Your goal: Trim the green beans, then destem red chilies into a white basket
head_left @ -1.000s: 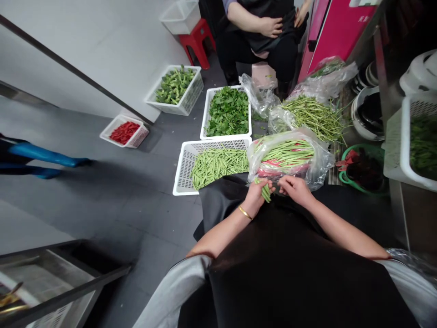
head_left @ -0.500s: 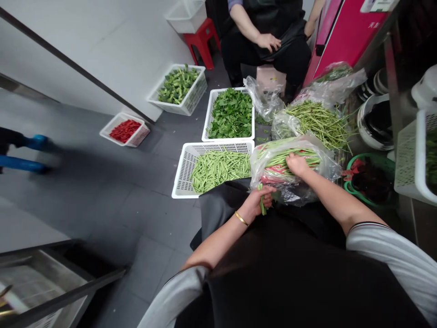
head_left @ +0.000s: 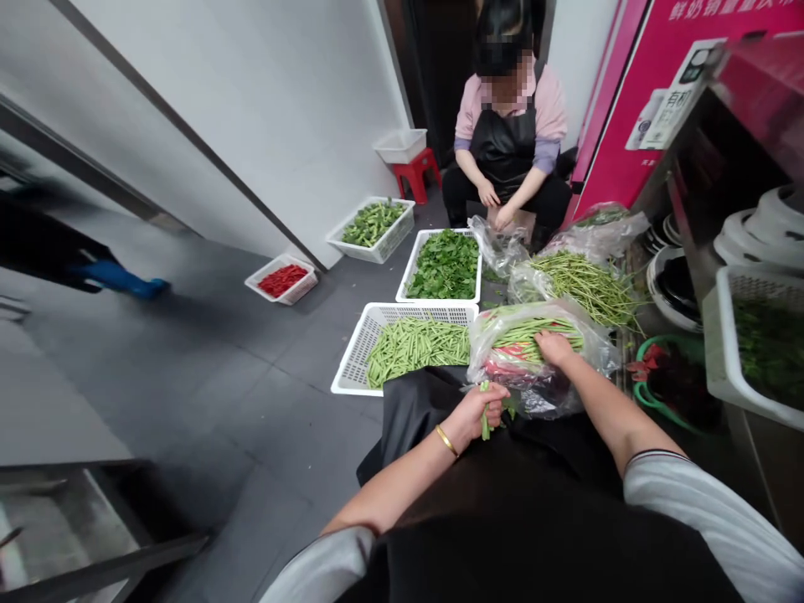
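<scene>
My left hand (head_left: 481,410), a gold bangle at its wrist, is closed round a small bunch of short green bean pieces (head_left: 486,430) above my black apron. Long green beans (head_left: 512,337) lie in an open clear plastic bag (head_left: 600,350) with red print, before my knees. On these beans is my right hand (head_left: 554,347), its fingers curled and their tips partly hidden among the stalks. Left of the bag, a white perforated basket (head_left: 353,356) holds many cut bean pieces (head_left: 418,343).
Beyond are a basket of leafy greens (head_left: 443,264), a basket of green vegetable pieces (head_left: 373,223) and a basket of red chillies (head_left: 282,281). Thin green stems (head_left: 584,285) lie behind the bag. A co-worker (head_left: 508,142) sits opposite. A green basin (head_left: 646,398) stands right.
The view has tilted up, bringing more of the co-worker into sight. That person's hands have come together. My left hand keeps its bean pieces; my right hand stays on the long beans.
</scene>
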Motion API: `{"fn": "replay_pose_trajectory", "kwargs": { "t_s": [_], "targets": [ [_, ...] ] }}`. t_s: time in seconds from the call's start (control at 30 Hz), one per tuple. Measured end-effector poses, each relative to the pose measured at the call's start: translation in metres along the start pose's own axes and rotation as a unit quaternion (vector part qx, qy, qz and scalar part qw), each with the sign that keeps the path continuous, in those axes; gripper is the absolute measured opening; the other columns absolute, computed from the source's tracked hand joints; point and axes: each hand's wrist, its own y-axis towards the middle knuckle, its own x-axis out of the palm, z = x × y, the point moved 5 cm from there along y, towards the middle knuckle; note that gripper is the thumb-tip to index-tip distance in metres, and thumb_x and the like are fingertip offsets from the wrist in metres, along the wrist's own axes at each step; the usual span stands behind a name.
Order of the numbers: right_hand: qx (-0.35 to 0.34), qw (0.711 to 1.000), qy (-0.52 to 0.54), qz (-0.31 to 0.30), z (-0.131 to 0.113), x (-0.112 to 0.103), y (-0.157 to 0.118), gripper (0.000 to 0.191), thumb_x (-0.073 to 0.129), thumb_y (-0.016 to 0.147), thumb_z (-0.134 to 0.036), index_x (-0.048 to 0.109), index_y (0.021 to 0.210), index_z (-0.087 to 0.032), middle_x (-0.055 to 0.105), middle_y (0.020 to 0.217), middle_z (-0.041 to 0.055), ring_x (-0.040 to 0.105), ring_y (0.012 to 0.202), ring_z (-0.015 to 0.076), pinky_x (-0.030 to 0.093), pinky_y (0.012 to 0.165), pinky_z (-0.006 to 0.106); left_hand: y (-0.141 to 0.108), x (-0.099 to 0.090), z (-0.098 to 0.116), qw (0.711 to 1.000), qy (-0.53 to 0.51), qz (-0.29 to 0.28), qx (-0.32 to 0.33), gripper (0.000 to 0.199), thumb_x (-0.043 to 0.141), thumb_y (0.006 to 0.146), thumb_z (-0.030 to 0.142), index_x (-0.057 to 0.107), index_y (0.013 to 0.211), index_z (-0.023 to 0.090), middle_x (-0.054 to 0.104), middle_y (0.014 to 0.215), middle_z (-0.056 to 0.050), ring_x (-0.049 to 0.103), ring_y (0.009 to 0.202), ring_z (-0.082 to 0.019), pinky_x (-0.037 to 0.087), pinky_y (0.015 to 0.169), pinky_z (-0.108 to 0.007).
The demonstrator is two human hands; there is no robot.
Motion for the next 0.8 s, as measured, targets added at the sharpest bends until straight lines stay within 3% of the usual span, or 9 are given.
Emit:
{"fn": "replay_pose_trajectory", "kwargs": {
  "t_s": [0.13,0.27,0.33,0.4,0.47,0.5,0.6,0.7,0.8],
  "targets": [
    [0.009,0.999,0.022,0.026,0.022,-0.014,-0.006,0.028,0.044,0.089,-0.007,0.064,0.108,-0.007,0.064,0.114,0.0231,0.064,0.102,0.0269,0.046,0.088,0.034,0.005,-0.013,0.000,0.998,-0.016,0.052,0.010,0.023,0.077,0.068,0.024,0.057,0.075,0.013,0.035,0.046,0.009,0.028,0.037,-0.003,0.019,0.040,-0.017],
    [0.043,0.984,0.120,0.128,0.025,-0.039,-0.042,0.028,0.042,0.094,-0.020,0.057,0.116,-0.011,0.067,0.111,0.0183,0.066,0.099,0.0241,0.049,0.088,0.034,0.010,-0.001,0.006,0.998,-0.009,0.069,0.010,0.024,0.074,0.073,0.027,0.064,0.084,0.008,0.056,0.059,0.000,0.034,0.039,-0.003,0.026,0.041,-0.018],
    [0.026,0.931,0.307,0.197,0.006,-0.041,-0.074,0.027,0.047,0.093,-0.031,0.055,0.114,-0.015,0.071,0.096,0.0109,0.068,0.087,0.0218,0.053,0.080,0.034,0.011,0.016,0.010,0.999,-0.011,0.032,0.021,0.031,0.074,0.076,0.033,0.065,0.090,0.006,0.064,0.070,-0.006,0.036,0.040,-0.003,0.028,0.041,-0.019],
    [-0.009,0.836,0.497,0.233,-0.022,-0.032,-0.106,0.028,0.054,0.089,-0.043,0.056,0.105,-0.019,0.071,0.083,0.0051,0.069,0.075,0.0206,0.055,0.073,0.034,0.011,0.031,0.014,0.998,-0.021,-0.010,0.055,0.038,0.076,0.075,0.037,0.065,0.096,0.008,0.066,0.073,-0.006,0.039,0.042,-0.004,0.030,0.042,-0.020],
    [-0.023,0.775,0.584,0.240,-0.048,-0.021,-0.132,0.032,0.060,0.084,-0.051,0.057,0.096,-0.021,0.071,0.082,0.0044,0.069,0.075,0.0205,0.056,0.072,0.035,0.011,0.037,0.015,0.995,-0.029,-0.014,0.097,0.039,0.080,0.070,0.038,0.063,0.093,0.011,0.064,0.067,-0.002,0.041,0.042,-0.005,0.031,0.042,-0.020],
    [-0.024,0.765,0.598,0.238,-0.057,-0.017,-0.140,0.034,0.062,0.082,-0.053,0.058,0.092,-0.021,0.071,0.084,0.0050,0.069,0.077,0.0208,0.056,0.073,0.035,0.010,0.036,0.015,0.993,-0.030,0.001,0.115,0.038,0.082,0.068,0.037,0.061,0.088,0.012,0.062,0.064,0.000,0.041,0.041,-0.005,0.031,0.042,-0.020],
    [-0.045,0.786,0.587,0.187,-0.067,-0.015,-0.152,0.038,0.068,0.077,-0.053,0.062,0.096,-0.020,0.073,0.090,0.0059,0.069,0.081,0.0216,0.056,0.077,0.036,0.005,0.024,0.016,0.986,-0.037,0.054,0.152,0.042,0.086,0.061,0.035,0.051,0.074,0.015,0.062,0.063,0.001,0.042,0.041,-0.004,0.032,0.043,-0.019],
    [-0.078,0.833,0.535,0.115,-0.057,-0.026,-0.156,0.045,0.070,0.076,-0.052,0.064,0.106,-0.020,0.072,0.085,0.0043,0.067,0.072,0.0201,0.054,0.071,0.033,-0.006,0.012,0.027,0.976,-0.028,0.078,0.203,0.045,0.086,0.060,0.035,0.047,0.071,0.016,0.064,0.065,0.001,0.042,0.042,-0.003,0.032,0.043,-0.019],
    [-0.113,0.882,0.452,0.069,-0.049,-0.043,-0.161,0.037,0.057,0.087,-0.051,0.067,0.104,-0.020,0.070,0.073,0.0018,0.063,0.063,0.0174,0.049,0.065,0.030,-0.014,0.006,0.036,0.967,0.028,0.081,0.241,0.044,0.085,0.062,0.037,0.047,0.071,0.017,0.064,0.063,0.001,0.041,0.040,-0.003,0.032,0.043,-0.020]
  ]
}}
